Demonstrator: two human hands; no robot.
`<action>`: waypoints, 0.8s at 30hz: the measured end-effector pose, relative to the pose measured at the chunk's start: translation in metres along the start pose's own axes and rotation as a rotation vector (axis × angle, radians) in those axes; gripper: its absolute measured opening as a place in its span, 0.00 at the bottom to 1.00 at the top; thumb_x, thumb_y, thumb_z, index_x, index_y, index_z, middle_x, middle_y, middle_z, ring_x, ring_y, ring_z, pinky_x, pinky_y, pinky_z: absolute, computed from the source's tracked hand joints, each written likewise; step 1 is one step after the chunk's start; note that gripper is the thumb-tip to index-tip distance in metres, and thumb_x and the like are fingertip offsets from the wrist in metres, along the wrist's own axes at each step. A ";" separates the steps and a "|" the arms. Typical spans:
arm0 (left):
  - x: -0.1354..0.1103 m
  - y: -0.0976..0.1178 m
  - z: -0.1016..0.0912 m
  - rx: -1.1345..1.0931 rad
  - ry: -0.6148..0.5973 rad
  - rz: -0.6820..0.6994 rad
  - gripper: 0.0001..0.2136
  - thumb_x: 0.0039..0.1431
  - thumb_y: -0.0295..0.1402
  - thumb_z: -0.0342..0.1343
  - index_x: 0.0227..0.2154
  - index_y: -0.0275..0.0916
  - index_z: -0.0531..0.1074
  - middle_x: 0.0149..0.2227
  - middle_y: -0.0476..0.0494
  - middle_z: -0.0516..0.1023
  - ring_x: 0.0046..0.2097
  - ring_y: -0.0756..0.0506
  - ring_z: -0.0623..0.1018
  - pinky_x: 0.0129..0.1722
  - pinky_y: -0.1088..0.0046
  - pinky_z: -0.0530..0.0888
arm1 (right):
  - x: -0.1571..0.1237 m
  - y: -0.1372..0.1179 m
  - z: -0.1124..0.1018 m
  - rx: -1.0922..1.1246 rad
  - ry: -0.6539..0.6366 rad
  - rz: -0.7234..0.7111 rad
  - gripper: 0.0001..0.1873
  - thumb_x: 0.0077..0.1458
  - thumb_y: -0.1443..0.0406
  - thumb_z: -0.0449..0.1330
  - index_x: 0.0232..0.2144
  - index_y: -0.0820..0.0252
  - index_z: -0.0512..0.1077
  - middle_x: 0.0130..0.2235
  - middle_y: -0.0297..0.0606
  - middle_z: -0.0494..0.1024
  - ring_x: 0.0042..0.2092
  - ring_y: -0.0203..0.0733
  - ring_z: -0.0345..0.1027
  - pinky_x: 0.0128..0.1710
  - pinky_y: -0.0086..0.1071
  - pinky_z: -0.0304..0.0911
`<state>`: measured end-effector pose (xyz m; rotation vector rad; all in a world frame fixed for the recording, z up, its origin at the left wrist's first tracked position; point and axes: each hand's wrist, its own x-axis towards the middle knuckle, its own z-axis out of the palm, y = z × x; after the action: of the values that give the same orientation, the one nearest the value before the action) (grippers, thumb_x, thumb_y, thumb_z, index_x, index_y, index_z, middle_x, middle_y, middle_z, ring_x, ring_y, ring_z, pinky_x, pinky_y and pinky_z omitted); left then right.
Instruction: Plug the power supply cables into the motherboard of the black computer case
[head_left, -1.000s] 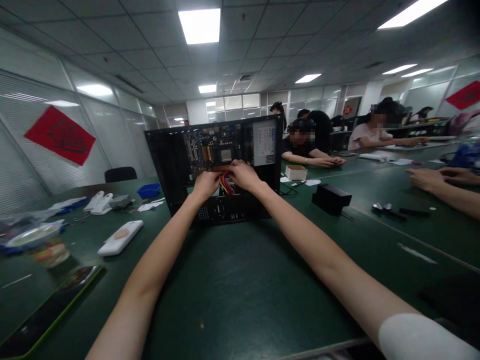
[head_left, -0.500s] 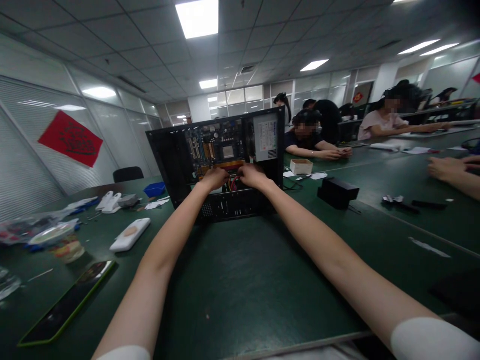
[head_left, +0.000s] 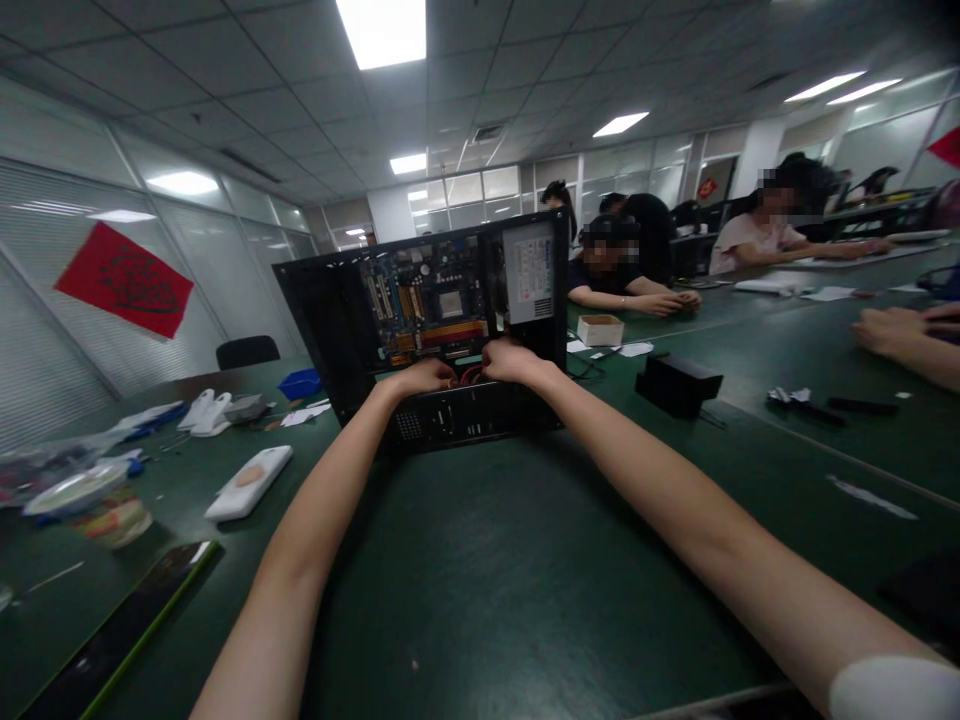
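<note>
An open black computer case (head_left: 324,325) stands on the green table, its inside facing me. Within it are a motherboard (head_left: 427,282) with a silver heat spreader or chip and a power supply (head_left: 529,268) at upper right. My left hand (head_left: 424,377) reaches in low over the front rail, fingers curled at the bunched red and orange cables (head_left: 470,376). Opposite it, my right hand (head_left: 513,361) is closed on the same cables from the right. The fingertips of both hands are partly hidden inside the case.
To the left lie a white device (head_left: 249,484), a phone with a green edge (head_left: 127,630), a lidded cup (head_left: 112,510) and a blue tray (head_left: 300,384). At right are a black box-shaped part (head_left: 677,385) and a small open carton (head_left: 600,330). Other people sit beyond.
Both hands have moved lower in the case, baring more of the motherboard's lower edge and slots. The left hand has shifted slightly away from it. The view has turned a little.
</note>
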<state>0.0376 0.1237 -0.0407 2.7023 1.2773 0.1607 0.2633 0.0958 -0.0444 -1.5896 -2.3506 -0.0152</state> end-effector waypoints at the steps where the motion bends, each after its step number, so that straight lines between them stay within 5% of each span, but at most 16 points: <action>1: -0.004 0.002 -0.001 0.005 0.044 -0.006 0.15 0.61 0.36 0.51 0.43 0.37 0.81 0.41 0.43 0.84 0.42 0.42 0.81 0.41 0.71 0.74 | -0.006 0.001 -0.001 -0.009 0.041 0.024 0.18 0.58 0.64 0.59 0.48 0.66 0.78 0.48 0.57 0.81 0.48 0.56 0.77 0.43 0.35 0.69; 7: -0.039 0.014 0.002 0.205 0.478 -0.129 0.15 0.65 0.31 0.49 0.44 0.37 0.80 0.47 0.34 0.83 0.48 0.37 0.81 0.47 0.63 0.76 | -0.038 0.010 0.001 -0.045 0.169 0.069 0.21 0.66 0.58 0.49 0.53 0.65 0.71 0.49 0.58 0.79 0.50 0.61 0.75 0.48 0.44 0.68; 15: -0.059 0.027 0.006 0.155 0.433 -0.197 0.14 0.63 0.31 0.49 0.38 0.36 0.81 0.42 0.34 0.84 0.45 0.36 0.82 0.43 0.65 0.77 | -0.052 0.001 0.001 -0.066 0.141 0.017 0.19 0.69 0.57 0.45 0.51 0.62 0.68 0.46 0.56 0.80 0.47 0.59 0.77 0.44 0.42 0.67; 24: -0.101 0.077 0.008 0.158 0.392 -0.093 0.12 0.63 0.29 0.50 0.37 0.37 0.81 0.37 0.37 0.84 0.39 0.39 0.83 0.37 0.67 0.77 | -0.101 -0.003 -0.018 -0.111 0.079 -0.136 0.18 0.69 0.59 0.47 0.52 0.62 0.67 0.44 0.55 0.80 0.44 0.59 0.77 0.41 0.42 0.66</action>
<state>0.0333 -0.0033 -0.0381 2.8293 1.5742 0.6303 0.2994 -0.0004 -0.0527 -1.4450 -2.4289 -0.2375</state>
